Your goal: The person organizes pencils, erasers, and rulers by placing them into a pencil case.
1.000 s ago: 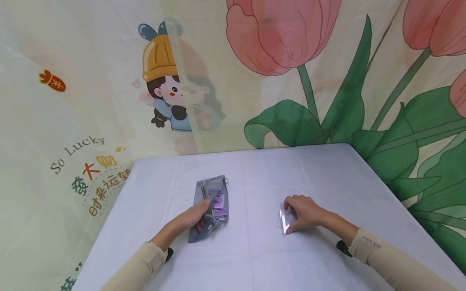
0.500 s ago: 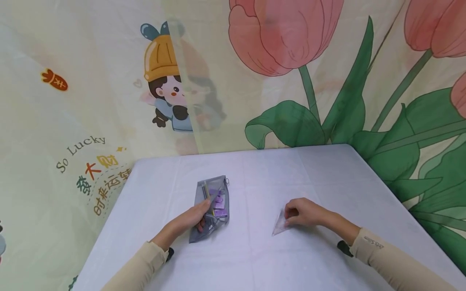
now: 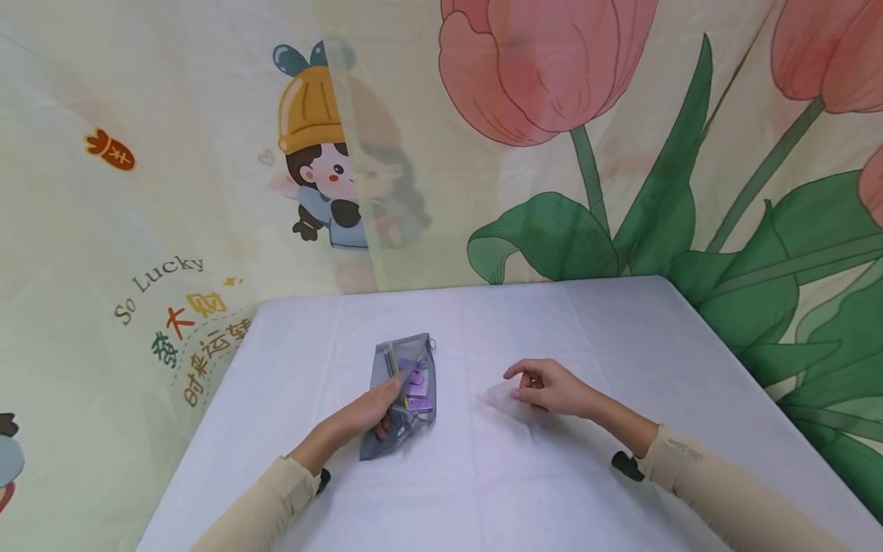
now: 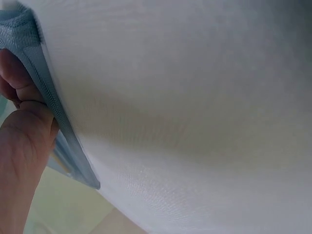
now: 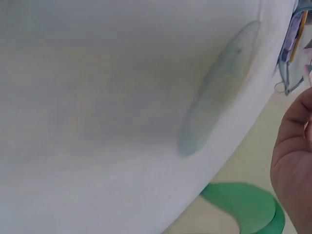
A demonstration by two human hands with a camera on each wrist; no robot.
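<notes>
In the head view my left hand (image 3: 375, 406) grips a grey see-through zip pouch (image 3: 382, 445), thumb on top and fingers curled beneath. Purple pieces (image 3: 418, 389) and slim pencil-like sticks show through its side. The left wrist view has the pouch's edge (image 4: 66, 122) beside the thumb. My right hand (image 3: 555, 387) hovers to the right, index finger and thumb spread apart. Beneath its fingertips a thin clear plastic piece (image 3: 502, 397) appears blurred. The right wrist view shows this clear piece (image 5: 219, 92) as a long pale shape over the cloth, apart from the hand.
A white cloth (image 3: 441, 491) covers the table. Behind it hangs a curtain (image 3: 428, 261) printed with tulips and a cartoon figure. Dark wrist-worn pieces show under both sleeves.
My right hand has moved left and its thumb and index finger have parted. The clear piece has shifted left and now looks blurred. My left hand keeps its grip on the pouch.
</notes>
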